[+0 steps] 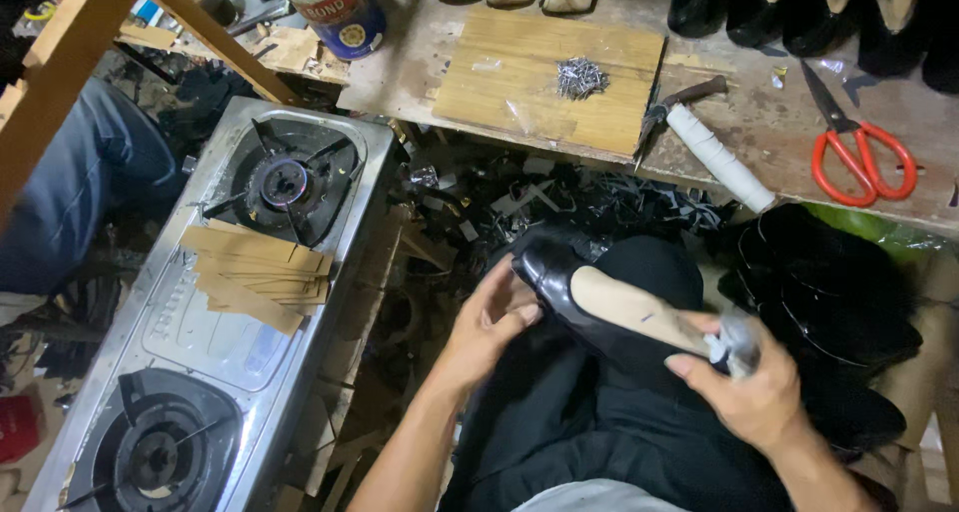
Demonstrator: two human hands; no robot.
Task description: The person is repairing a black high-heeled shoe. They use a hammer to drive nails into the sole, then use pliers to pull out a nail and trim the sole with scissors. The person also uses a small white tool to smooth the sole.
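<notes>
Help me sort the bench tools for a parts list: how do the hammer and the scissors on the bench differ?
The hammer has a straight white handle and a dark metal head; the scissors have orange loop handles and two dark blades. The hammer lies slanted beside the wooden board, its handle end past the bench edge; the scissors lie wholly on the bench, farther right. Both lie flat, apart from either hand.
</notes>
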